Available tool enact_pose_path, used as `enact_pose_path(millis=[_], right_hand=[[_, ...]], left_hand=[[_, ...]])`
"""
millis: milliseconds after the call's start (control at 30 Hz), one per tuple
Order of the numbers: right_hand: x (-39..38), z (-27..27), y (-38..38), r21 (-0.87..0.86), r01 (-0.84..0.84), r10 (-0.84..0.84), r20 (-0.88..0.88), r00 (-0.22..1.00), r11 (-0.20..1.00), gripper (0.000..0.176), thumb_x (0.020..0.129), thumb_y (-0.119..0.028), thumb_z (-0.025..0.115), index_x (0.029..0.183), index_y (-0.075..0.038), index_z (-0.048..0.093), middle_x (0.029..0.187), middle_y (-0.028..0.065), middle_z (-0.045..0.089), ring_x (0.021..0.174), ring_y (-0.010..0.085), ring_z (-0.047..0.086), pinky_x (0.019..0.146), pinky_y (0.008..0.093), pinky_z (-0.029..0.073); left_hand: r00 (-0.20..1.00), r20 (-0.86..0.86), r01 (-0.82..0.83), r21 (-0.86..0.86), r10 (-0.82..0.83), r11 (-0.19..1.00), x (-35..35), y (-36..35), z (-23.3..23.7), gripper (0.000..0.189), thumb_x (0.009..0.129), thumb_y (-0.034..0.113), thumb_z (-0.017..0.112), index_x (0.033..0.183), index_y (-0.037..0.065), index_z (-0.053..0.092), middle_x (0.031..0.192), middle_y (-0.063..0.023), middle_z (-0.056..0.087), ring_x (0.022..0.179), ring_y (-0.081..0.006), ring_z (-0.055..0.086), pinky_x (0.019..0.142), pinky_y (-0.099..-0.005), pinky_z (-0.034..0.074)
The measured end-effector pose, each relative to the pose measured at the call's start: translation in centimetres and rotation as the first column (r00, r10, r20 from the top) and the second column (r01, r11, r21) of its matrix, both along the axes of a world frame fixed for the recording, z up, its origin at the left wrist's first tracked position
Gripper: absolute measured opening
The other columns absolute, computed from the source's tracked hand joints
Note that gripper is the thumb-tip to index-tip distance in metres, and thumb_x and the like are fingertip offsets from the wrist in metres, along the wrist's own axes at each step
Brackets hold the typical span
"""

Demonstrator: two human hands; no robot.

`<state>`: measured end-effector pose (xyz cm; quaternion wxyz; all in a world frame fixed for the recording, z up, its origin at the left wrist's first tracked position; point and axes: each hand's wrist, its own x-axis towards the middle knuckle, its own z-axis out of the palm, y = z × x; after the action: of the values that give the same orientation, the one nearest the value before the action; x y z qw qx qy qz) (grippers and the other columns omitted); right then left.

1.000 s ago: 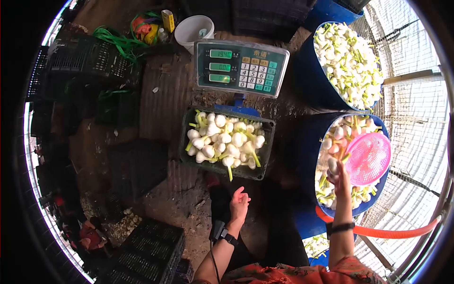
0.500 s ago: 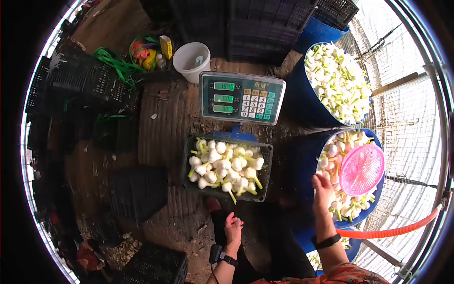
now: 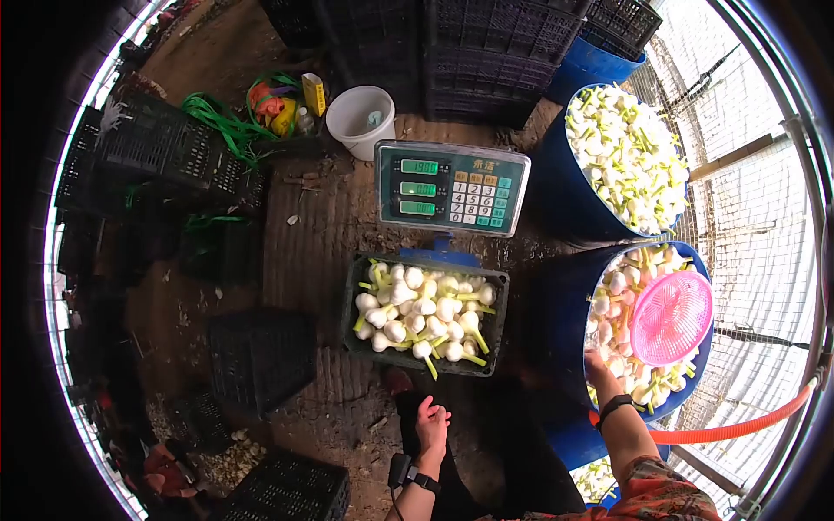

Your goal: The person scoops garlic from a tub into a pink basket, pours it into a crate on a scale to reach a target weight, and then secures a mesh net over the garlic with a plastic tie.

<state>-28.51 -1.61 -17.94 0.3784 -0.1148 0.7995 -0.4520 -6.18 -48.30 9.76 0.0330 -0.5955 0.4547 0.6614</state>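
Observation:
My right hand [image 3: 600,370] reaches over the left rim of a blue barrel [image 3: 565,347], down among white garlic bulbs [image 3: 618,283] with green stems. Its fingertips are hidden, so what they hold cannot be made out. A pink plastic basket [image 3: 671,318] lies on the garlic just right of this hand. My left hand [image 3: 432,427] hovers above my legs, fingers loosely bent, nothing visible in it. Beyond it, a dark crate [image 3: 499,333] full of garlic bulbs [image 3: 423,314] rests on the blue platform [image 3: 441,253] of a scale. The scale's lit display panel [image 3: 452,188] stands behind.
A second blue barrel [image 3: 556,187] heaped with garlic stands behind the first. An orange hose [image 3: 738,426] runs along the right. Black crates [image 3: 373,61] are stacked at the back, beside a white bucket [image 3: 360,122]. Another dark crate [image 3: 261,360] lies on the floor at left.
My right hand has gone from above the barrel's left edge down into the garlic. My left hand stays near my legs. The whole view has shifted slightly, and the scale's top reading has changed.

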Motion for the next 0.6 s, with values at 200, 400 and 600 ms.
enact_pose_path(millis=[200,400,600], right_hand=[[-4.8,14.7,-10.4,0.524,0.332,-0.44,0.092,0.893,0.784,0.026,0.075,-0.022,0.064,0.091,-0.002,0.064,0.07,0.0065,0.061,0.052,0.0189,0.058,0.047,0.0329,0.048],[-4.9,18.1,-13.1,0.204,0.407,-0.45,0.53,0.719,0.89,0.033,0.078,-0.022,0.067,0.101,0.0,0.061,0.076,0.011,0.064,0.056,0.0191,0.062,0.043,0.034,0.05],[-3.8,14.9,-12.5,0.024,0.623,-0.486,0.649,0.585,0.782,0.034,0.079,-0.011,0.067,0.11,-0.001,0.059,0.078,0.0101,0.064,0.054,0.0175,0.06,0.043,0.0304,0.048]], left_hand=[[1.0,-0.026,0.0,-0.01,0.0,1.0,-0.5,0.6,0.3,0.045,0.089,0.009,0.057,0.131,0.008,0.043,0.108,-0.0097,0.055,0.08,-0.0141,0.062,0.064,-0.0253,0.051],[0.999,-0.01,0.031,-0.001,-0.031,1.0,-0.2,1.2,-0.2,0.045,0.088,0.009,0.058,0.131,0.008,0.043,0.107,-0.0095,0.055,0.079,-0.0142,0.062,0.064,-0.0253,0.051],[0.999,-0.027,0.017,0.039,-0.016,0.999,-0.1,1.3,0.1,0.046,0.088,0.01,0.058,0.131,0.008,0.042,0.106,-0.0091,0.055,0.08,-0.0138,0.061,0.064,-0.0254,0.051]])
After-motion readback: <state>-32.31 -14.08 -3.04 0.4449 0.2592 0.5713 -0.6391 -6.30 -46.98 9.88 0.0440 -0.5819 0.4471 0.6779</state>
